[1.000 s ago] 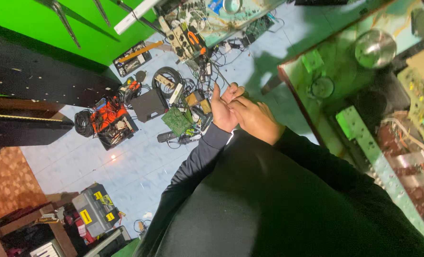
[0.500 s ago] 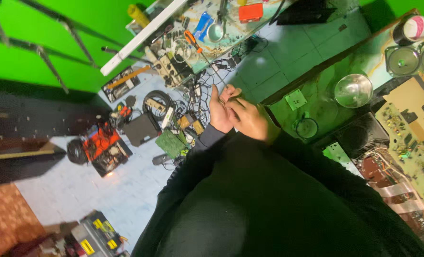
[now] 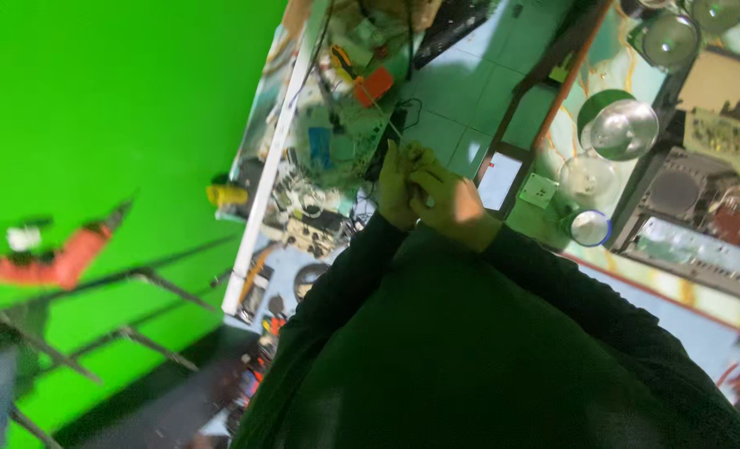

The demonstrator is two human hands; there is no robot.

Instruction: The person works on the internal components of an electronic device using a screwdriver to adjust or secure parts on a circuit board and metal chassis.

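My left hand [image 3: 397, 185] and my right hand [image 3: 453, 206] are pressed together in front of my chest, with black sleeves [image 3: 345, 274] running down to my body. The right hand wraps partly over the left, whose fingers point away from me. A thin pale wire [image 3: 384, 116] runs from the fingertips toward the cluttered board, and both hands seem to pinch its near end. The view is blurred and the part inside the fingers is hidden.
A green wall [image 3: 96, 125] fills the left. A long white strip [image 3: 272, 170] edges a board littered with tools, an orange item [image 3: 375, 85] and a yellow object [image 3: 224, 195]. To the right, a table holds shiny domes [image 3: 625, 129], a white socket [image 3: 538, 189] and open electronics [image 3: 703, 241].
The camera has swung sharply, so the green wall now fills the left and the floor clutter has slid away. My hands stay joined together in the same pose.
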